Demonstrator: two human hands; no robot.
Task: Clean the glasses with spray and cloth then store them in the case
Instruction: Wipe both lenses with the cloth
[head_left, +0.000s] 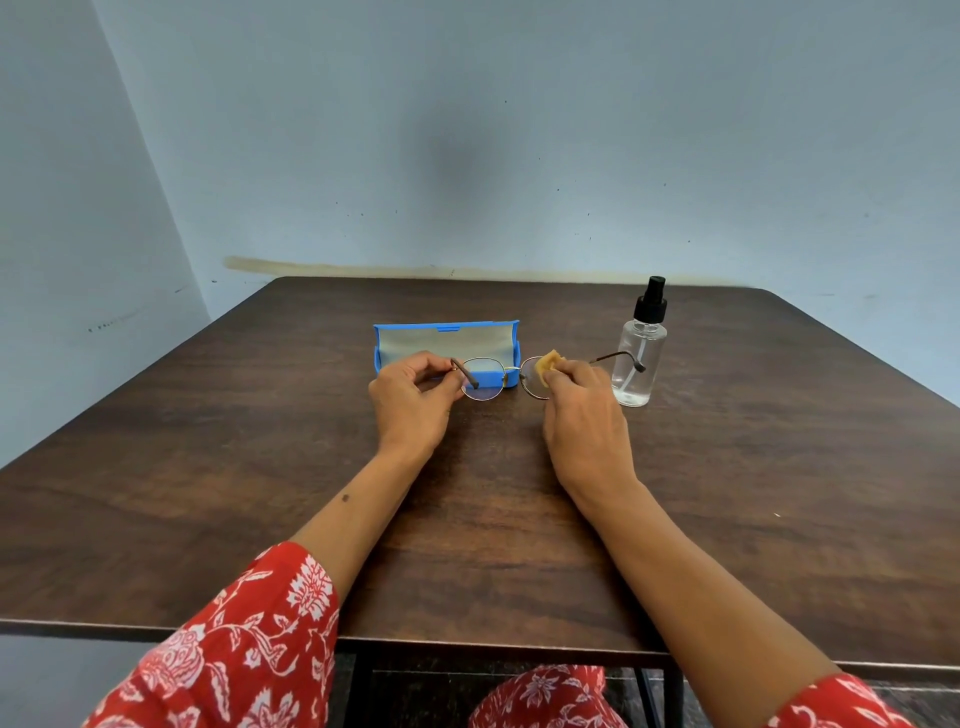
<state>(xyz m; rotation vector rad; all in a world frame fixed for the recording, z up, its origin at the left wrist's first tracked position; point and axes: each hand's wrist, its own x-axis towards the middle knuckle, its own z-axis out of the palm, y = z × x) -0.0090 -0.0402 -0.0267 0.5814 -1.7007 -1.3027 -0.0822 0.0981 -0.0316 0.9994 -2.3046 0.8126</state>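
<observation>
Thin-rimmed round glasses (485, 379) with unfolded brown temples hang above the table's middle. My left hand (413, 397) pinches the frame at its left hinge. My right hand (582, 410) pinches a small tan cloth (549, 361) against the right lens. Right behind the glasses lies the blue case (447, 332), open, its grey lining facing me. A clear spray bottle (638, 358) with a black pump stands upright to the right of my right hand, and the right temple tip reaches in front of it.
The dark wooden table (260, 467) stands against a pale blue wall, with its near edge just above my lap. Red patterned sleeves cover my upper arms at the bottom of the view.
</observation>
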